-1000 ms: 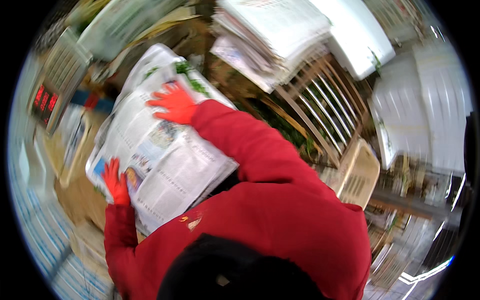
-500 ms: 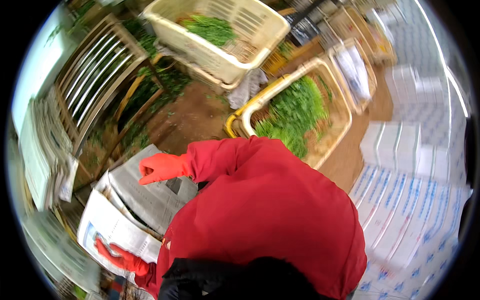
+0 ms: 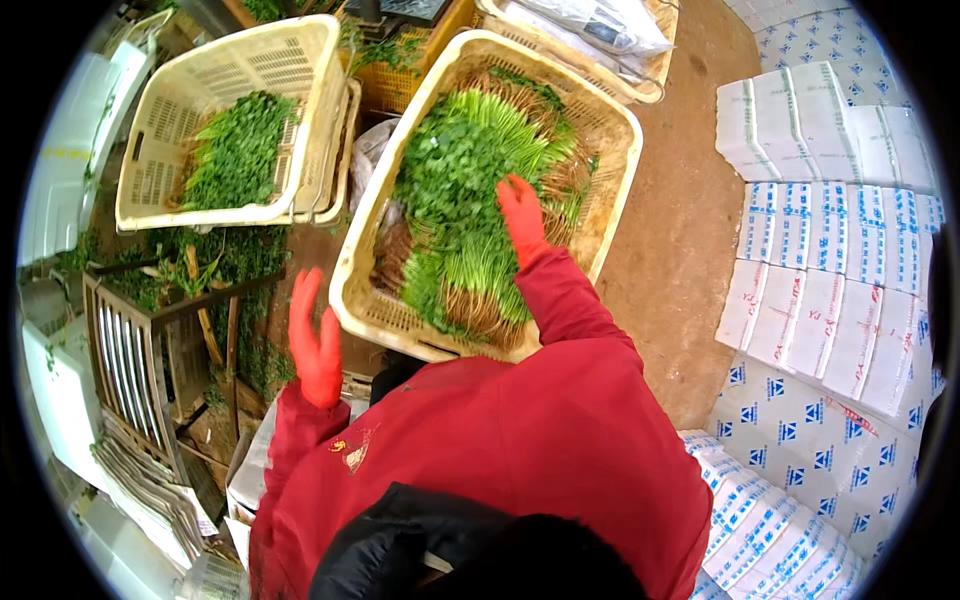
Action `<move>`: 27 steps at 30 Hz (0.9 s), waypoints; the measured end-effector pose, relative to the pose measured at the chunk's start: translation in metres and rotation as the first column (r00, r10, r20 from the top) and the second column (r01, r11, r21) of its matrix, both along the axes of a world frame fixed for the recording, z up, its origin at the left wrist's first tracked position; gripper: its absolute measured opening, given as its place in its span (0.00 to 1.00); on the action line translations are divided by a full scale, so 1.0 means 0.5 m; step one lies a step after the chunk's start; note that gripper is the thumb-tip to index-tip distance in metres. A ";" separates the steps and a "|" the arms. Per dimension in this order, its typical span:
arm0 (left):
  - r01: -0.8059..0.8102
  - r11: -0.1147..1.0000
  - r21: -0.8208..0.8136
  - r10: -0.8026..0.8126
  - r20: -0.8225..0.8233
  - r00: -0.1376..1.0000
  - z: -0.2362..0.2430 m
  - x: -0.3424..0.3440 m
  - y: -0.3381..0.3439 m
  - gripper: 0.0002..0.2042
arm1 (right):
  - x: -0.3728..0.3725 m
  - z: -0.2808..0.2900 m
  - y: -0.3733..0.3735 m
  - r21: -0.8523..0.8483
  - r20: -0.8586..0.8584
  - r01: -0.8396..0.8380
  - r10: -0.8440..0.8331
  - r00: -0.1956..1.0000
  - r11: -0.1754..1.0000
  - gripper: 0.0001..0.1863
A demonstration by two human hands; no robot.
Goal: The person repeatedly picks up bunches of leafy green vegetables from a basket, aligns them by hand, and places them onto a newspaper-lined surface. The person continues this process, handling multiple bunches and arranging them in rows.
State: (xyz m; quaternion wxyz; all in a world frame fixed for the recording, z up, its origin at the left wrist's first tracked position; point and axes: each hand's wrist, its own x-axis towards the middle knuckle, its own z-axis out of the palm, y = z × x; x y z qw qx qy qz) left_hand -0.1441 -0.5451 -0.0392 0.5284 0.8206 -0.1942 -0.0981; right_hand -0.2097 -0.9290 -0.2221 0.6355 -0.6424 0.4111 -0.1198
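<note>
Both my hands wear orange-red rubber gloves. My right hand (image 3: 522, 218) reaches into a large cream plastic crate (image 3: 350, 285), its fingers stretched out over bunches of leafy green herbs (image 3: 455, 160). These look like coriander, with light green stems and brown roots, and they lie in several bundles facing different ways. Whether the fingertips press on the herbs or hover just above, I cannot tell. My left hand (image 3: 316, 340) is raised outside the crate's near left corner, fingers apart and holding nothing.
A second cream crate (image 3: 325, 100) with fewer greens stands far left. Below it is a slatted metal frame (image 3: 130, 360) beside stacked sheets (image 3: 150, 500). Stacked white boxes (image 3: 800, 320) line the right side. A crate with plastic bags (image 3: 600, 30) is behind.
My body has turned from the newspapers at left toward the herb crate. My right hand has moved over the herbs. My left hand has left the papers and risen beside the crate.
</note>
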 end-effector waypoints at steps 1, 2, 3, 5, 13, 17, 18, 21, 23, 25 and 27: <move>0.071 0.997 0.000 -0.071 0.004 0.997 -0.011 0.043 -0.098 0.21 | 0.008 -0.023 -0.071 0.060 0.011 0.118 -0.119 0.993 0.991 0.39; 0.117 0.993 -0.029 -0.117 -0.001 0.993 -0.030 0.077 -0.192 0.21 | 0.025 -0.036 -0.139 0.072 0.018 0.172 -0.174 0.985 0.982 0.41; 0.168 0.984 -0.059 -0.168 -0.007 0.986 -0.051 0.108 -0.278 0.20 | 0.039 -0.054 -0.198 0.085 0.022 0.230 -0.233 0.972 0.969 0.43; 0.275 0.960 -0.058 -0.275 0.017 0.961 -0.080 0.172 -0.436 0.21 | 0.072 -0.097 -0.276 0.100 0.005 0.322 -0.324 0.946 0.941 0.47; 0.398 0.892 0.215 -0.435 0.166 0.885 -0.366 0.429 -0.843 0.38 | 0.161 -0.093 -0.379 0.224 -0.026 0.188 -0.187 0.982 0.956 0.51; 0.410 0.770 0.488 -0.480 0.022 0.877 -0.429 0.512 -0.985 0.49 | 0.153 -0.096 -0.421 0.159 -0.102 0.074 -0.059 0.993 0.984 0.49; 0.407 0.716 0.567 -0.464 -0.048 0.884 -0.449 0.527 -1.006 0.50 | 0.165 -0.095 -0.434 0.239 -0.071 0.036 -0.020 0.997 0.970 0.47; 0.485 0.777 0.400 -0.451 -0.183 0.873 -0.477 0.509 -1.050 0.48 | 0.200 -0.092 -0.427 0.260 0.074 0.154 -0.179 0.981 0.953 0.34; 0.512 0.825 0.241 -0.485 -0.164 0.859 -0.522 0.526 -1.037 0.44 | 0.212 -0.141 -0.440 0.399 0.216 0.055 -0.152 0.965 0.915 0.34; 0.542 0.816 0.201 -0.516 -0.172 0.839 -0.502 0.525 -1.042 0.44 | 0.227 -0.097 -0.473 0.465 0.188 0.026 -0.128 0.974 0.885 0.39; 0.601 0.787 0.140 -0.589 -0.116 0.800 -0.476 0.511 -1.035 0.47 | 0.228 -0.138 -0.487 0.418 0.302 -0.159 0.028 0.953 0.895 0.42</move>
